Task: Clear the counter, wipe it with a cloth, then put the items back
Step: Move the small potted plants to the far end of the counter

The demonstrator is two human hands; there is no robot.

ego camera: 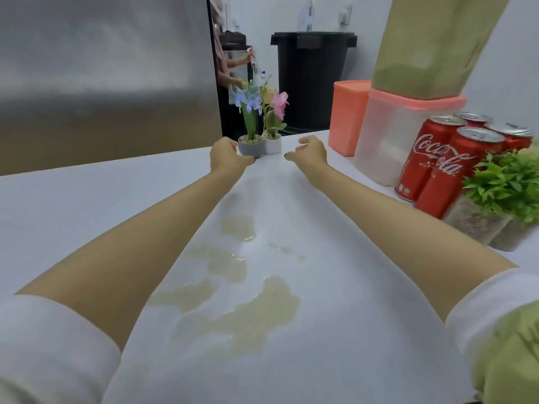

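Two flower pots were reached for at the tabletop's far edge.
The grey pot [251, 146] was touched by the left hand [226, 154], grip curled around it; the white pot [273, 143] stood beside; the right hand [309, 152] was held open nearby, above the spill [248, 310] on the tabletop [87, 217].

Bare forearms, white sleeves [52, 345] pushed up near the elbows, green fabric beside the right one.

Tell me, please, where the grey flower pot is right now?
In the head view, the grey flower pot stands at the counter's far edge, touching the left hand, with the white pot just right of it.
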